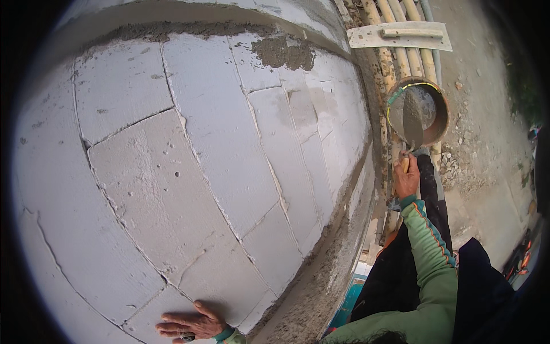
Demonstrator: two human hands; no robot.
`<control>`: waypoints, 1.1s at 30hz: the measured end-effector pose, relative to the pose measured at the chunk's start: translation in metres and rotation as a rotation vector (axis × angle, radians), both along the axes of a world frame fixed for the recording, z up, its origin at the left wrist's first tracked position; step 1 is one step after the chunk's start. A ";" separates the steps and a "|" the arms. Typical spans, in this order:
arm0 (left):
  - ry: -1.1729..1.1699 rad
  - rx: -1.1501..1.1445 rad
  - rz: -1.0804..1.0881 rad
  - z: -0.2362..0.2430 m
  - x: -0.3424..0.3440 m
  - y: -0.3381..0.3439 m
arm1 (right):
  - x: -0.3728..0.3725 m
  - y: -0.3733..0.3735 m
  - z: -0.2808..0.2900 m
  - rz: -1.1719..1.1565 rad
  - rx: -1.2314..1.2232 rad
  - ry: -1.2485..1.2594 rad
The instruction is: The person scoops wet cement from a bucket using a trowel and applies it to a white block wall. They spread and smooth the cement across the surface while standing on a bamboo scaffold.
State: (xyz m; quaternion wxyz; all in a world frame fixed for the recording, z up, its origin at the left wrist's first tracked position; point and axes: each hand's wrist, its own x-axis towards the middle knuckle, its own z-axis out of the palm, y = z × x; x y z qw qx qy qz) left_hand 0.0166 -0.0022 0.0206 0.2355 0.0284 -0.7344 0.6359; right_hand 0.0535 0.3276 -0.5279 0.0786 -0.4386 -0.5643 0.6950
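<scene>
White block wall (189, 172), mortar-topped | left hand (189, 325) flat, empty | right hand (405, 179) grips trowel (412, 123) over bucket (438, 112)

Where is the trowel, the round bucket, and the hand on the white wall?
trowel (412, 123), head view, middle of its grey blade
round bucket (442, 123), head view, brown rim on the right side
left hand (189, 324), head view, back of the hand flat on the block wall

My right hand (406, 179) is covering the trowel's handle (405, 165), so only a stub of it is showing. The trowel blade (412, 121) is hiding part of the bucket (440, 117) floor, and what is lying inside is too murky to tell. My left hand (189, 324) is getting cut off at the wrist by the lower edge. The wall (189, 172) is running out of sight at the dark rim.
</scene>
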 end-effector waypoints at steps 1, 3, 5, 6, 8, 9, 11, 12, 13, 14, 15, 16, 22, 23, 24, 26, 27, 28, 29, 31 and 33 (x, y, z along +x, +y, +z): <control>-0.010 -0.010 0.008 0.001 0.001 -0.001 | -0.031 -0.032 -0.001 -0.106 0.015 0.033; -0.008 0.009 -0.018 0.001 -0.013 0.001 | -0.115 -0.088 0.016 -0.139 0.137 -0.193; -0.008 0.041 -0.051 -0.006 -0.031 0.005 | -0.198 -0.140 0.004 -0.079 -0.133 -0.159; 0.002 0.047 -0.001 -0.008 -0.026 0.003 | -0.232 -0.145 0.061 0.101 -0.327 -0.139; 0.017 0.061 -0.058 -0.016 -0.031 0.005 | -0.246 -0.186 0.105 0.209 -0.156 0.152; 0.028 0.071 -0.060 -0.019 -0.024 0.004 | -0.228 -0.189 0.125 0.255 -0.151 0.185; 0.009 0.012 -0.047 -0.013 -0.014 0.002 | -0.180 -0.180 0.141 0.318 -0.226 0.190; 0.005 -0.017 -0.043 -0.010 -0.011 0.003 | -0.145 -0.160 0.132 0.335 -0.312 0.160; 0.010 -0.005 -0.029 -0.011 -0.010 0.006 | -0.112 -0.133 0.120 0.330 -0.339 0.078; 0.012 0.012 -0.020 -0.014 -0.012 0.008 | -0.073 -0.101 0.083 0.333 -0.221 -0.054; 0.009 0.026 -0.014 -0.017 -0.016 0.012 | -0.034 -0.070 0.045 0.334 -0.111 -0.196; 0.066 0.252 0.086 -0.029 -0.023 0.024 | 0.006 -0.040 0.007 0.336 -0.006 -0.340; 0.078 0.181 0.079 -0.031 -0.028 0.029 | 0.019 0.173 -0.186 0.718 0.719 -0.846; 0.083 0.182 0.073 -0.037 -0.031 0.028 | 0.015 0.189 -0.229 0.713 0.691 -0.926; 0.071 0.172 0.062 -0.040 -0.036 0.026 | 0.011 0.195 -0.261 0.709 0.657 -1.011; 0.050 0.154 0.049 -0.043 -0.040 0.023 | -0.012 0.190 -0.291 1.001 0.660 -0.924; 0.047 0.141 0.054 -0.041 -0.036 0.024 | -0.018 0.180 -0.289 1.062 0.631 -0.849; 0.042 0.132 0.063 -0.037 -0.030 0.023 | -0.026 0.171 -0.279 1.122 0.603 -0.776; 0.039 0.130 0.069 -0.033 -0.026 0.022 | -0.029 0.172 -0.268 1.175 0.579 -0.705; 0.040 0.125 0.073 -0.031 -0.022 0.023 | -0.021 0.183 -0.243 1.222 0.537 -0.653; 0.045 0.124 0.086 -0.030 -0.020 0.025 | -0.020 0.194 -0.200 1.199 0.350 -0.555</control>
